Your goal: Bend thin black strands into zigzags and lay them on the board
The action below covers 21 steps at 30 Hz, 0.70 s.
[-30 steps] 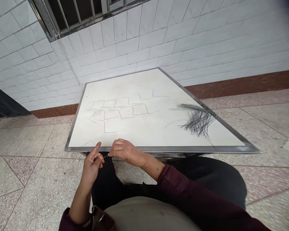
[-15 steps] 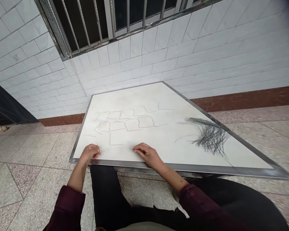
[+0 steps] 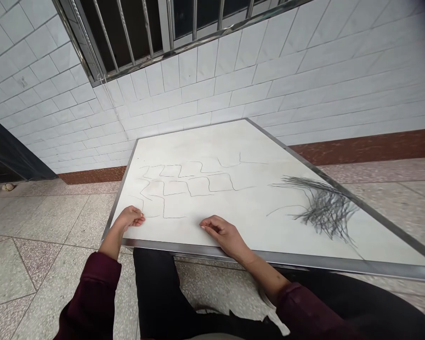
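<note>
At the front left of the white tabletop (image 3: 226, 137), my left hand (image 3: 130, 217) is closed in a pinch at the corner of a thin, dark bent wire (image 3: 152, 216). My right hand (image 3: 225, 234) hovers or rests near the front edge, thumb and fingertips pressed together; anything between them is too small to see. Beyond both hands lie several similar bent wires (image 3: 164, 205), set out in staggered rows with step-like bends. Over on the right is a tangled heap of dark, thin wires (image 3: 327, 212), a few strands trailing toward the middle.
A metal rim (image 3: 205, 249) borders the table, which stands by a white tiled wall (image 3: 198, 99). A barred window (image 3: 145, 33) is set above. My legs (image 3: 156, 288) are under the front edge. Speckled stone tiles (image 3: 38, 226) cover the floor.
My left hand has shifted slightly left, and a level stretch of the bent wire now shows right of its fingertips. My right hand keeps its pinch. The view has turned a little.
</note>
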Each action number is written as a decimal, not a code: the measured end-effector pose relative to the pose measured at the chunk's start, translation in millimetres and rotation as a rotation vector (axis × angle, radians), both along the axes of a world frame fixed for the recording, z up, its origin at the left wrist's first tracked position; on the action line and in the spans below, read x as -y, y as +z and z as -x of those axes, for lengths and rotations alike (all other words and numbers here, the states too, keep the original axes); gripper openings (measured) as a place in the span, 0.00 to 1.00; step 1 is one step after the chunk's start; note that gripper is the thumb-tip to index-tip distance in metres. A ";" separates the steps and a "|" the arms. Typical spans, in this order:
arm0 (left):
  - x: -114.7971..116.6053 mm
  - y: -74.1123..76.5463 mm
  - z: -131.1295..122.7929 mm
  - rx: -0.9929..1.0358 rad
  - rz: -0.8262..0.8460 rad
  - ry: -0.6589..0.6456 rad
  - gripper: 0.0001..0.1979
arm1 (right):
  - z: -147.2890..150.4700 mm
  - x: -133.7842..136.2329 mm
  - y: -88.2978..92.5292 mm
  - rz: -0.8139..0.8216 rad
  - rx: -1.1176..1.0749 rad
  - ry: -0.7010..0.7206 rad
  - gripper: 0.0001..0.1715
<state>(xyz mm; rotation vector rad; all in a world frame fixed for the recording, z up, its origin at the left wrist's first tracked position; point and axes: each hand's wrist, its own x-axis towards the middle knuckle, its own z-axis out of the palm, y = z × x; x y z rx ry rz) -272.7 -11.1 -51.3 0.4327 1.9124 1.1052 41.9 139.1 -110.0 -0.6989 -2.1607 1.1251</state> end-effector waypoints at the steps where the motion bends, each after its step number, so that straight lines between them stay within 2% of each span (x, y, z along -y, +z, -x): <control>1: -0.6 -0.2 0.6 0.000 -0.005 0.003 0.14 | -0.2 0.0 -0.3 0.005 -0.002 -0.001 0.12; 7: -0.1 -5.3 2.0 -0.023 -0.079 0.052 0.12 | -0.6 -0.1 -0.5 0.020 -0.011 -0.007 0.12; 12: 11.3 -22.4 -6.6 -0.182 -0.196 0.177 0.10 | 0.5 -0.1 -0.1 0.007 -0.017 -0.013 0.11; 17: 33.2 -49.8 -37.0 -0.493 -0.326 0.307 0.10 | 0.4 0.1 -2.8 -0.007 -0.026 -0.009 0.11; 21: 42.1 -60.0 -66.3 -0.725 -0.404 0.276 0.13 | 0.0 0.0 -6.7 -0.027 -0.018 0.004 0.11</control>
